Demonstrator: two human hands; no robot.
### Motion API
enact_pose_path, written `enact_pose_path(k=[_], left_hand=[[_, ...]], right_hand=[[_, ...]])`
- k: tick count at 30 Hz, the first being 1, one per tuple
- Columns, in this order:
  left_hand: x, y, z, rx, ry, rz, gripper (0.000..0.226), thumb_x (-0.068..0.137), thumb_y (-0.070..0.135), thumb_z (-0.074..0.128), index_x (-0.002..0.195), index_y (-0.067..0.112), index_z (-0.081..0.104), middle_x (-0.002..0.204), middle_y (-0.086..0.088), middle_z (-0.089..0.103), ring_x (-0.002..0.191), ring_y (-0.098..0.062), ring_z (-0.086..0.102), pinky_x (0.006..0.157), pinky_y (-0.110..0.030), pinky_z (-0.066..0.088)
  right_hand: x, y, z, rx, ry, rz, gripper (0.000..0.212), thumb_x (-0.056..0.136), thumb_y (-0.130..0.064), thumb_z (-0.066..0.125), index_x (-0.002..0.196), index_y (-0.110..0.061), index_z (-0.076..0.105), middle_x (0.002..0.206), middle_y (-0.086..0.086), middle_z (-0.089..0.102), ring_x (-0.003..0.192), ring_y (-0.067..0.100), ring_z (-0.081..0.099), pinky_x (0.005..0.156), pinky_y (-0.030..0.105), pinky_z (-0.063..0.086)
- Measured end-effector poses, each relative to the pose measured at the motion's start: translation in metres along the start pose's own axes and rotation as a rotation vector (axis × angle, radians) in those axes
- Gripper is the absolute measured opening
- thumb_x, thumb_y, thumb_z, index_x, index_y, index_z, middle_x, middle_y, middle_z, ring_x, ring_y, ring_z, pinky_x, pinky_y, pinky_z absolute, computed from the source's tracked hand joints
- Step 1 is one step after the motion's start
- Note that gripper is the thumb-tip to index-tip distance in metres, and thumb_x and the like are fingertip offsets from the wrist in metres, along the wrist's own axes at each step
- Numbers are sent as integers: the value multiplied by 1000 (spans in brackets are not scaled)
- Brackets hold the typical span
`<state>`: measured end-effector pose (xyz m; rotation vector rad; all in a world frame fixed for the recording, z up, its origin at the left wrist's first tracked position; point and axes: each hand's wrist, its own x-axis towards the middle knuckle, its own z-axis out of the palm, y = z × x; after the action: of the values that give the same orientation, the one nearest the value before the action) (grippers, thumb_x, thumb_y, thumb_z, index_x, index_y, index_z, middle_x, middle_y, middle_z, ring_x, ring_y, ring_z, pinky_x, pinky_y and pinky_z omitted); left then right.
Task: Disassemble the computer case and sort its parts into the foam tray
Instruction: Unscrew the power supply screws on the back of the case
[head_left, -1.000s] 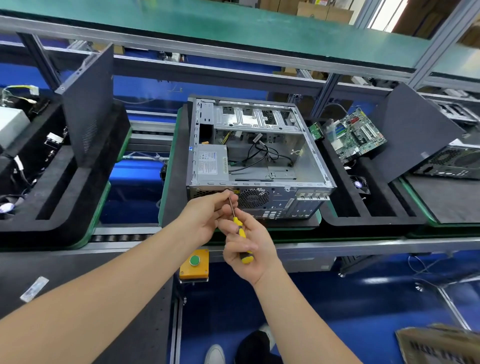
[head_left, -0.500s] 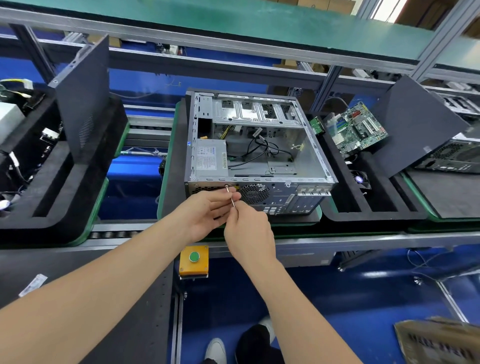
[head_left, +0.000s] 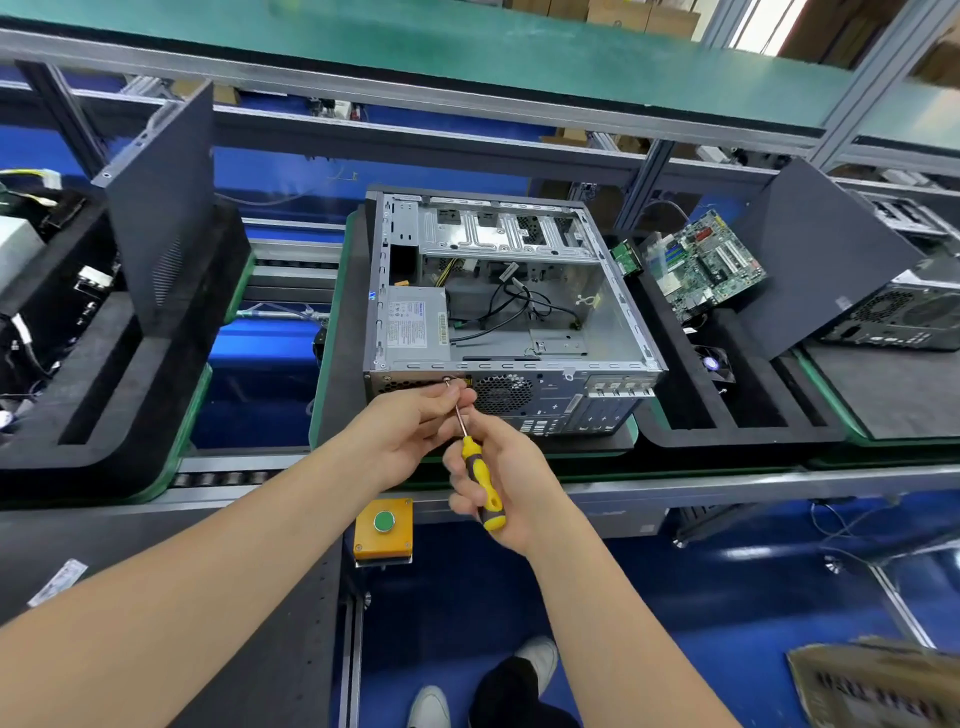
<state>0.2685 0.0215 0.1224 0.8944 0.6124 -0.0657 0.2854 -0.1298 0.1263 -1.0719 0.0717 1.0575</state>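
Note:
An open grey computer case (head_left: 597, 332) lies on its side on the conveyor, its rear panel toward me. A power supply (head_left: 415, 325) sits in its left part, with loose black cables beside it. My right hand (head_left: 511, 483) grips a yellow and black screwdriver (head_left: 480, 480). Its tip is on a screw at the top of the rear panel, by the power supply. My left hand (head_left: 410, 431) pinches the metal shaft near the tip. A black foam tray (head_left: 748, 415) to the right holds a green motherboard (head_left: 701, 265) and a small fan (head_left: 714, 364).
Another black foam tray (head_left: 104, 395) stands to the left with a dark side panel (head_left: 166, 208) upright in it. A second dark panel (head_left: 815, 254) leans at the right, next to another case (head_left: 904, 317). A yellow button box (head_left: 383, 527) hangs on the conveyor's front rail.
My right hand has turned on the screwdriver, so its yellow handle shows again after being hidden half a second ago. Both hands stay at the rear panel screw.

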Motion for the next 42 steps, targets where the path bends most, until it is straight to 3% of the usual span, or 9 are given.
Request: enact_pose_path(k=[4,6,11,16,19,22,26,34,42], left_hand=[[-2,1,-1,-15,-32,-18,16,98,8,62,112,6,71,104,-6,78,93,-14,76,82,-27,55],[-4,3,-4,-12,-55,-29,17,97,11,65,112,7,73,109,-7,77,95,-14,75,82,-27,55],[-7,9,-14,-20,-81,-93,32,92,13,68,123,6,69,116,-9,75,96,-17,69,110,-41,46],[-6,8,-14,-65,-51,-111,22,89,14,69,111,10,72,117,-9,75,96,-19,72,107,-39,48],[-4,7,-12,-92,-42,-116,22,91,15,69,112,10,72,116,-9,75,104,-19,73,107,-38,49],[-4,6,-11,-94,-40,-109,27,93,18,69,120,10,70,116,-7,76,104,-17,74,105,-37,50],[-4,3,-7,-90,-32,-87,22,97,25,67,116,13,69,115,-6,76,106,-17,73,96,-34,54],[-2,-6,4,-103,-6,-53,19,100,26,64,113,12,67,115,-4,76,104,-19,69,109,-40,48],[-2,-10,1,-81,-7,-22,12,101,24,61,104,14,67,112,-6,77,83,-16,74,87,-34,54]], right_hand=[[1,8,-1,619,-262,216,37,107,-32,47,85,-4,57,59,0,45,27,9,40,28,21,36],[2,10,4,668,-270,189,28,104,-27,48,84,-7,53,56,-4,32,24,9,38,26,20,33],[1,6,12,124,3,10,26,111,-29,46,108,-8,59,60,1,41,32,9,31,31,23,30],[-4,1,25,-761,315,-233,31,111,-26,32,96,-11,53,71,10,63,36,22,50,38,27,40],[-4,1,31,-1309,506,-348,22,109,-25,35,106,-18,56,94,15,69,69,33,70,55,35,53],[-1,6,35,-1668,659,-415,25,104,-23,46,128,-17,53,106,13,69,97,36,69,69,37,41],[3,8,37,-1716,738,-462,32,101,-24,50,132,-21,54,104,8,70,97,33,70,68,36,37],[3,9,31,-1610,729,-497,22,103,-32,47,119,-25,61,99,6,72,94,34,69,69,37,41],[6,13,24,-1505,663,-447,22,103,-38,48,117,-30,62,102,3,72,96,31,68,81,41,55]])
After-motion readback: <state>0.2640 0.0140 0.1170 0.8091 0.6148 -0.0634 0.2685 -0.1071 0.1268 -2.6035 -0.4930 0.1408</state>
